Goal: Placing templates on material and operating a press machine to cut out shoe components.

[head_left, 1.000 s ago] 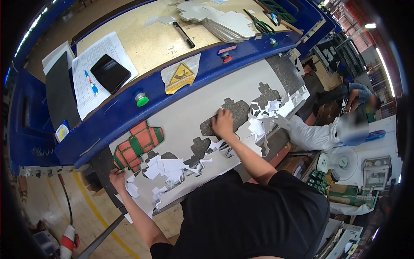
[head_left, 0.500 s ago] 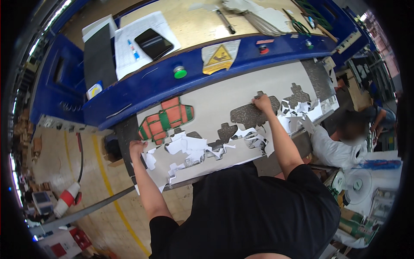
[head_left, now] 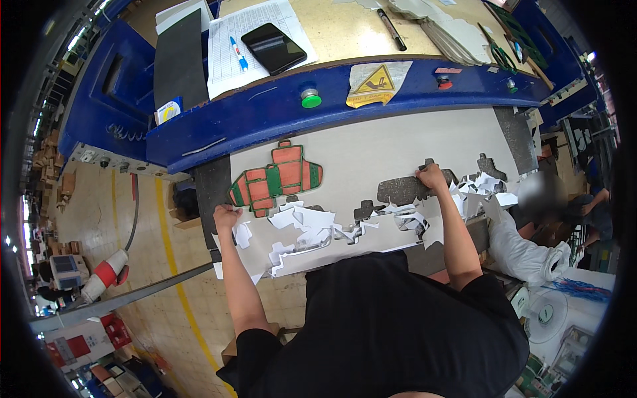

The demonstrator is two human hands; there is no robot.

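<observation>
Drawing its fingers together, the right hand (head_left: 432, 177) has moved from the middle of the dark cutout (head_left: 400, 192) to its upper edge, so both hands now seem to steady the sheet (head_left: 398, 142). The left hand (head_left: 227, 217) curls at the sheet's left border, just beside the die (head_left: 289, 174) lying on it; whether either hand pinches, one cannot tell.

Grey sheet (head_left: 371, 152) looks matt/smooth, phone scrn (head_left: 273, 48) glossy, blue beam (head_left: 265, 106) ptd metal
</observation>
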